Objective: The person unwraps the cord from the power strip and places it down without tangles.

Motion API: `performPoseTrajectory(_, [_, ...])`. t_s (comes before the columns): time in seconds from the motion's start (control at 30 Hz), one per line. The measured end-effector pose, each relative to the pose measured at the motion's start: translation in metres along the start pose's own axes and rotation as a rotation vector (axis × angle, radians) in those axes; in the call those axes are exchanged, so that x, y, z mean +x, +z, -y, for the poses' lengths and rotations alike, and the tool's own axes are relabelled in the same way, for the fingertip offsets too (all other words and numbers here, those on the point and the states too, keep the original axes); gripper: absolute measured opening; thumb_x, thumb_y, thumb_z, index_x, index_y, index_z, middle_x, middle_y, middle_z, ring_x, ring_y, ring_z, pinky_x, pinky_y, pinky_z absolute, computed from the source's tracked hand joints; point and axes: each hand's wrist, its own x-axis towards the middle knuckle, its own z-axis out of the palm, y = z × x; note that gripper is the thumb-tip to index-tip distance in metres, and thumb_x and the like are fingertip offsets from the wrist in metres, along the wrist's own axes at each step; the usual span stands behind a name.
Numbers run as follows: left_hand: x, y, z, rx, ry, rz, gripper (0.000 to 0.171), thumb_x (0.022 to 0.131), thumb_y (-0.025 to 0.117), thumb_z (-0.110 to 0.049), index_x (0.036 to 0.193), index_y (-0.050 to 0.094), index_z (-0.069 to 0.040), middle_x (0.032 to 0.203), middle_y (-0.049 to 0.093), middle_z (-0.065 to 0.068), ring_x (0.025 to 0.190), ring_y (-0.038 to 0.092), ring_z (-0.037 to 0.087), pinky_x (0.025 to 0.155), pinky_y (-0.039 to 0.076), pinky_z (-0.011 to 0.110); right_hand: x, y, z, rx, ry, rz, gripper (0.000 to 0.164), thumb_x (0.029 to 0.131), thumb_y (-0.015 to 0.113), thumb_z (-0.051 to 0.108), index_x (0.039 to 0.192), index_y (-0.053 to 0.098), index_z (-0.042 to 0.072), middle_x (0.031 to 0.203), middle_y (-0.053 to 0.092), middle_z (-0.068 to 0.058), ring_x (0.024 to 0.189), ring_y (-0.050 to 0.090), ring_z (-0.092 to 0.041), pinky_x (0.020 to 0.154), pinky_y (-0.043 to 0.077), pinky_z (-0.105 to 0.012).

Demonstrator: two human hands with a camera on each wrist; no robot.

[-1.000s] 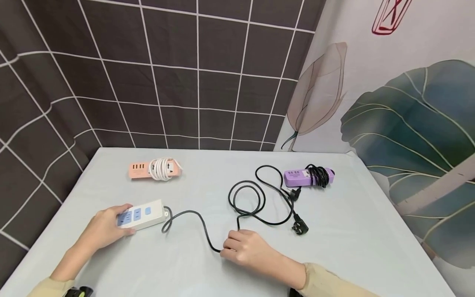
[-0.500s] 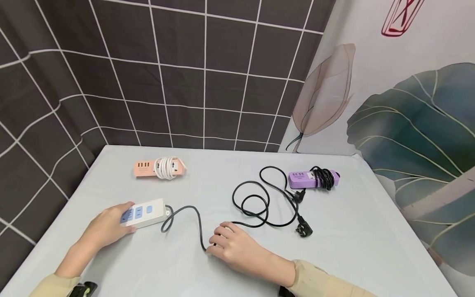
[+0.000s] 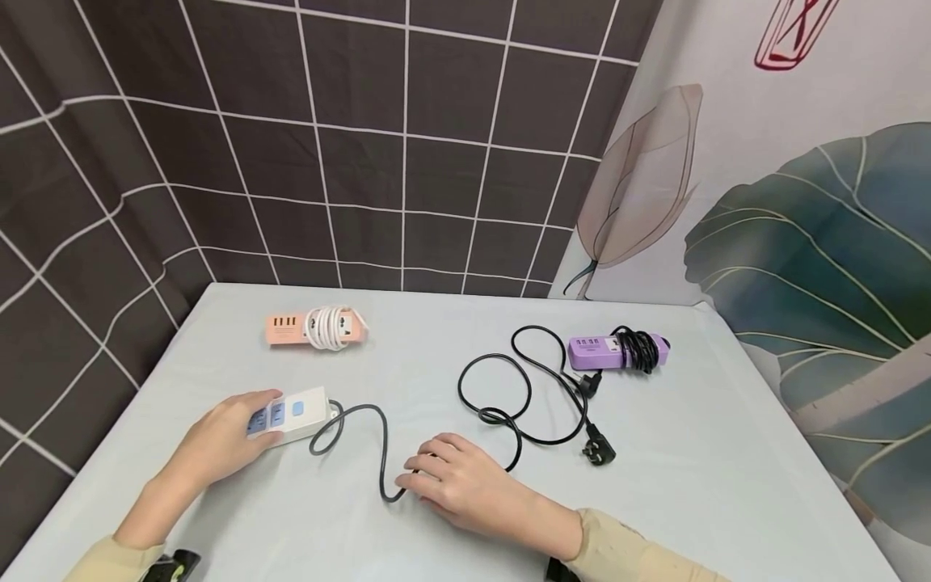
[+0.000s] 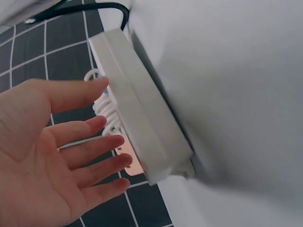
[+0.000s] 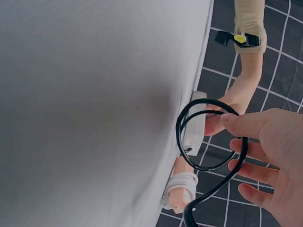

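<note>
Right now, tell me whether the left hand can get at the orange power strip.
Probably yes: the left hand would just have to leave the white power strip; only tabletop lies between that and the orange power strip.

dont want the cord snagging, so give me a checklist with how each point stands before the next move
1. Left hand secure on the white power strip: cannot tell; it is there, but firmness does not show.
2. Right hand at the dark cord: ok.
3. Cord free of loops: not ok; loops lie beyond that hand.
4. Cord clear of the smaller plug: cannot tell; they come very close.
5. Larger plug apart from the purple strip: ok.
6. Peach strip with its cord wound: ok.
</note>
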Motion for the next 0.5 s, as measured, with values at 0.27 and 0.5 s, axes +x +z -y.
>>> performPoseTrajectory(0.27, [0.004,-0.005,-0.018,-0.049,0.062,-0.226,0.026,0.082,0.071,-0.011,0.107,0.072,-0.002,0.104,0.071,0.022,0.097,0.064,0.045,0.077,0.049,0.057,0.000,-0.006,-0.004,0.008,0.014,-0.008,0.031,0.078,0.075,0.025,0.108,0.066,0.021,0.107,0.067,0.008,0.100,0.059,-0.012,0.094,0.045,-0.026])
performPoseTrajectory(0.5, [0.009,-0.004,-0.027,-0.074,0.110,-0.377,0.011,0.079,0.072,-0.009,0.089,0.076,-0.011,0.082,0.075,0.005,0.065,0.066,0.020,0.061,0.052,0.036,0.003,-0.018,-0.011,0.006,0.023,-0.026,0.032,0.078,0.077,0.025,0.108,0.067,0.021,0.106,0.067,0.009,0.098,0.059,-0.012,0.094,0.046,-0.026])
